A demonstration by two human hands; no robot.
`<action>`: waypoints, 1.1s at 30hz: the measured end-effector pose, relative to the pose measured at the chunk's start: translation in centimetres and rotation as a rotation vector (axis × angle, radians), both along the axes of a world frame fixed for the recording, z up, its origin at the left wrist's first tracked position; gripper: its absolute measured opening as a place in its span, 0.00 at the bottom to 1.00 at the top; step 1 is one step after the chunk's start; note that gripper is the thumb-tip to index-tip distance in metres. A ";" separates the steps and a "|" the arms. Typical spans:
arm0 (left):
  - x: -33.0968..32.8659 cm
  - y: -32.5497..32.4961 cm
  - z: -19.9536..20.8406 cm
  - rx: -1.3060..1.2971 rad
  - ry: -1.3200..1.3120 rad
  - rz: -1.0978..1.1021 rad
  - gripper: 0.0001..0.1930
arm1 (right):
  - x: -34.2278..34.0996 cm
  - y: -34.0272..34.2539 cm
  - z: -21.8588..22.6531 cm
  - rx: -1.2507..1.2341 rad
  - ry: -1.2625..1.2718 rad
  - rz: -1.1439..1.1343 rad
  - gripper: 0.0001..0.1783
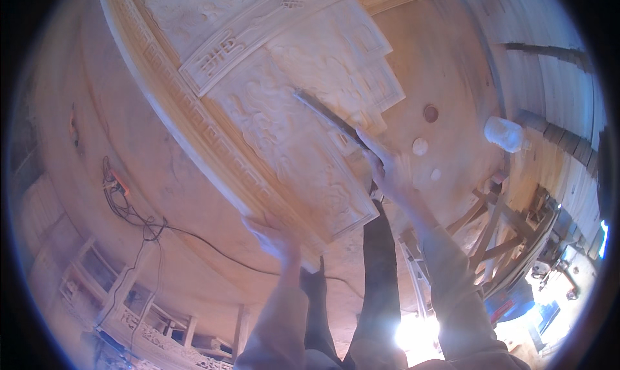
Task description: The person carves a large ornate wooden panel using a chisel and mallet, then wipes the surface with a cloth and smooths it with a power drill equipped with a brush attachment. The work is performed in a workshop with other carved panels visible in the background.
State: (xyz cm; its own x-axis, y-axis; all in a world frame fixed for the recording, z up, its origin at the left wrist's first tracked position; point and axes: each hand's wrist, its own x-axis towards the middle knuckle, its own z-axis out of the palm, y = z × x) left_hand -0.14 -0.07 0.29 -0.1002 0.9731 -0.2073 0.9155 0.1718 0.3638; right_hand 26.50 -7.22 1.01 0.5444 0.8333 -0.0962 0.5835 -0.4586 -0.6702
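Observation:
A large pale carved wooden panel [297, 137] slants across the middle, with relief figures, framed sections and a long moulded border [213, 134] along its left side. My left hand [274, 237] holds the outer edge of this border near its lower end. My right hand [384, 166] is closed round a long, thin, dark flat tool [326, 116]. The tool's far end reaches over the carved relief. Its exact kind cannot be made out, and its near end is hidden by my hand.
A dark cord [213, 253] crosses the dusty floor from a tangle with an orange piece [118, 182]. A whitish container [505, 134] stands at right, near several round discs. Wooden frames [500, 234] stand lower right, and carved furniture parts [155, 318] lower left.

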 end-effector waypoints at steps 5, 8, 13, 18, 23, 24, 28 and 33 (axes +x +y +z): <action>-0.1 -0.2 0.0 -0.015 -0.008 0.040 0.30 | -0.1 0.6 0.1 -0.111 0.111 0.010 0.28; -0.4 -0.4 -0.3 -0.035 0.052 0.037 0.31 | 0.3 1.1 0.7 0.081 0.272 0.016 0.28; -0.5 -0.6 -0.8 0.074 0.113 0.000 0.33 | 0.2 1.9 2.9 0.072 0.517 -0.040 0.30; -0.5 -0.5 -0.7 0.047 0.096 0.023 0.32 | -0.4 3.4 2.3 -0.003 0.363 -0.010 0.29; -0.6 -0.5 -0.3 0.066 0.083 -0.035 0.34 | -0.3 3.5 1.9 -0.063 0.271 0.023 0.30; -0.6 -0.4 -0.2 0.093 0.077 -0.052 0.34 | -0.3 3.6 1.9 -0.058 0.250 0.030 0.31; -0.4 -0.3 0.0 0.006 0.089 0.020 0.34 | -0.6 4.1 1.9 -0.024 0.237 0.013 0.29; -0.3 -0.2 0.1 0.016 0.034 0.003 0.34 | -1.4 3.9 2.2 0.043 0.204 0.005 0.34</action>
